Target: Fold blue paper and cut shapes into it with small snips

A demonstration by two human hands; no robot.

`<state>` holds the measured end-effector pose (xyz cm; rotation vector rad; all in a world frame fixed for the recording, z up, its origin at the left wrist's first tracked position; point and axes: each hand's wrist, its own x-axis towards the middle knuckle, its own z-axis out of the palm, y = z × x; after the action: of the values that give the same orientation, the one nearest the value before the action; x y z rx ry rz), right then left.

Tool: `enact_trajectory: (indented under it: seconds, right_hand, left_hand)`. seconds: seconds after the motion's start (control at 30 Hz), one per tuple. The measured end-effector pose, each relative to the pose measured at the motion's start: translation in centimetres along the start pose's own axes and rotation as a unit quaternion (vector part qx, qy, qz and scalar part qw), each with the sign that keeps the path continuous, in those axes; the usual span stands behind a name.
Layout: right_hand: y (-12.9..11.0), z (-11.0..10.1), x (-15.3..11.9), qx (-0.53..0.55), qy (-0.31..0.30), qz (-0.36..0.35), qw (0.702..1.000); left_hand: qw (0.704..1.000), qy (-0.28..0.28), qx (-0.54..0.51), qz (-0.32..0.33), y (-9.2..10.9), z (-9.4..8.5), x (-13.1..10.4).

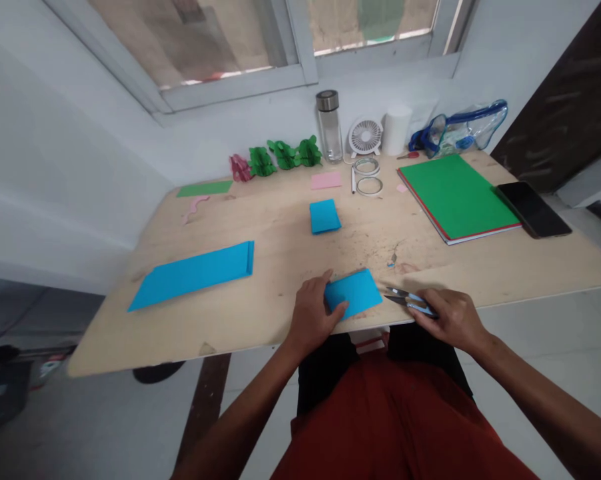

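My left hand [314, 313] grips the left end of a blue paper piece [356, 293] at the table's front edge, thumb on top. To its right, my right hand [443, 317] is closed around small scissors [411, 301], whose blades point left, slightly parted, close to the paper's right corner without touching it. Farther back lies a small blue paper stack [324, 217]. A long folded blue strip [195, 273] rests on the left part of the table.
Along the wall stand green paper shapes [283, 155], a pink one [240, 168], a glass bottle [330, 130], a small fan [365, 137] and a clear pouch [463, 131]. Green sheets [460, 198] and a phone [533, 209] lie on the right of the wooden table [280, 307].
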<state>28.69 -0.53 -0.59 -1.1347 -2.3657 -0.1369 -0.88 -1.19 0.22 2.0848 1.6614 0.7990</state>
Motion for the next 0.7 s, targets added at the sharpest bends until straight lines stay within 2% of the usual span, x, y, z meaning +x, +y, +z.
enact_trajectory:
  seconds: [0.2, 0.37, 0.5, 0.7]
  right_hand:
    - [0.5, 0.0, 0.6, 0.008, -0.018, 0.025, 0.999]
    - [1.0, 0.0, 1.1, 0.016, -0.032, 0.013, 0.999]
    - [1.3, 0.0, 1.3, 0.03, -0.038, 0.015, 0.999]
    - [1.9, 0.1, 1.9, 0.041, -0.047, 0.011, 0.998]
  left_hand:
    - [0.996, 0.018, -0.043, -0.071, 0.5, 0.0, -0.3]
    - [0.98, 0.012, -0.143, -0.137, 0.9, -0.1, -0.6]
    - [0.965, -0.002, -0.21, -0.156, 1.5, -0.3, -0.7]
    - [0.945, 0.021, -0.258, -0.201, 1.8, -0.3, -0.5]
